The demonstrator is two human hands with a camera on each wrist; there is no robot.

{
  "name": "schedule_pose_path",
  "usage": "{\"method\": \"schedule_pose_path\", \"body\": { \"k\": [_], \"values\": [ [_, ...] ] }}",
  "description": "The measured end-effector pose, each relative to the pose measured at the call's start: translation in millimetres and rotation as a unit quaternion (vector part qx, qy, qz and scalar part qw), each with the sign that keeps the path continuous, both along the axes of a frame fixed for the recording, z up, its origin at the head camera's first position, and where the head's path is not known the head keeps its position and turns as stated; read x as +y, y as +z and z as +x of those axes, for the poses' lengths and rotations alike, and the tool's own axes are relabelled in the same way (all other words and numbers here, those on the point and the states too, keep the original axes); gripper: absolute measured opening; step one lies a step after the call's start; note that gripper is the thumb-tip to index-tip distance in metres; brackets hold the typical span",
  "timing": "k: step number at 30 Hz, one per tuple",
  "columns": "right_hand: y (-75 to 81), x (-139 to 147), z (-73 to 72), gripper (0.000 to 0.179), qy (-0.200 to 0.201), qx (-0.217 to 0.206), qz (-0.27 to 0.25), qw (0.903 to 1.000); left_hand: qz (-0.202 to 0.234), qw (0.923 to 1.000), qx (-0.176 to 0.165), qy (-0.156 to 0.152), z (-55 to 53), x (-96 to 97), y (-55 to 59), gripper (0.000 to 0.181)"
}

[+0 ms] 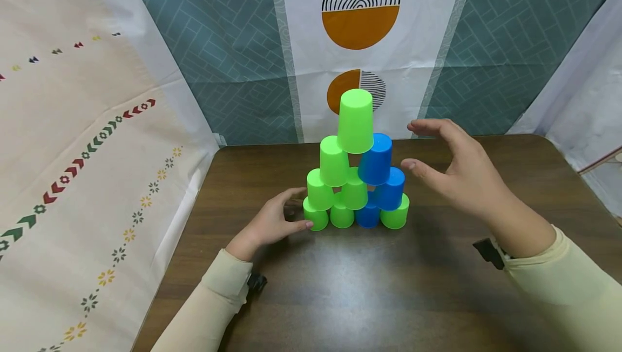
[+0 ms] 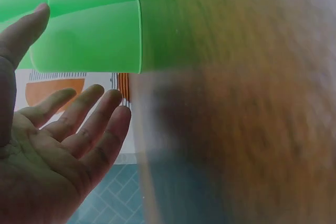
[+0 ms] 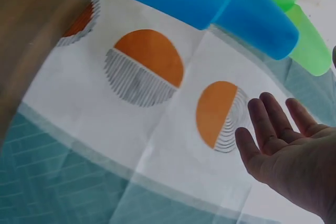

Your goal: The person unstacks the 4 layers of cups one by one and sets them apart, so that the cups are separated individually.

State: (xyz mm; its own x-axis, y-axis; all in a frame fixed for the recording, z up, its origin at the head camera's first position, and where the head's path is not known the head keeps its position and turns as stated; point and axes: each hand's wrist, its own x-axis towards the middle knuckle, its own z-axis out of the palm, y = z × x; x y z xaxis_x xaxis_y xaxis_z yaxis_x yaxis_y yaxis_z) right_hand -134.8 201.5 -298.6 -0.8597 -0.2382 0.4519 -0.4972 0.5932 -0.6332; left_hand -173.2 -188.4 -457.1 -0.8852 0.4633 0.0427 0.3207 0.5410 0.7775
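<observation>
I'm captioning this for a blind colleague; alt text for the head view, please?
Seven green tapered plastic cups and three blue ones, all upturned, form a four-level pyramid on a brown wooden table. The left hand is beside its base; the right hand hovers apart.

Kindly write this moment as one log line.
cup pyramid: standing, green cup topmost | left hand: beside green cups | right hand: beside blue cups

I have my right grip (image 3: 291,163) loosely extended, apart from the blue cups (image 3: 260,17) and green cups (image 3: 311,43) along the top. I see white cloth (image 3: 157,150) printed with orange-and-striped circles (image 3: 152,56), teal patterned panels (image 3: 58,174), and brown counter (image 3: 37,30) at upper left.
</observation>
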Motion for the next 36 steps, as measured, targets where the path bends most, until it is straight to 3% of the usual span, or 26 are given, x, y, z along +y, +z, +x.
{"method": "schedule_pose_path", "body": {
  "k": [8,16,27,36],
  "values": [
    [22.0,-15.5,-9.1,0.063,-0.004,0.004,-0.013,0.9999,0.018,0.9988,-0.04,-0.023,-5.7,2.4,-4.8,0.079],
    [37.5,-29.1,-17.3,0.061,-0.003,-0.008,-0.03,0.9995,-0.003,0.998,-0.059,-0.023,-6.7,4.9,-6.9,0.074],
    [44.6,-47.8,-32.9,0.063,0.036,-0.046,-0.034,0.9977,-0.012,0.9986,-0.042,-0.03,-7.0,8.3,-11.4,0.067],
    [43.7,-58.7,-44.7,0.067,0.038,-0.081,-0.021,0.9958,-0.034,0.9986,-0.031,-0.027,-8.2,9.5,-12.3,0.065]
  ]
}}
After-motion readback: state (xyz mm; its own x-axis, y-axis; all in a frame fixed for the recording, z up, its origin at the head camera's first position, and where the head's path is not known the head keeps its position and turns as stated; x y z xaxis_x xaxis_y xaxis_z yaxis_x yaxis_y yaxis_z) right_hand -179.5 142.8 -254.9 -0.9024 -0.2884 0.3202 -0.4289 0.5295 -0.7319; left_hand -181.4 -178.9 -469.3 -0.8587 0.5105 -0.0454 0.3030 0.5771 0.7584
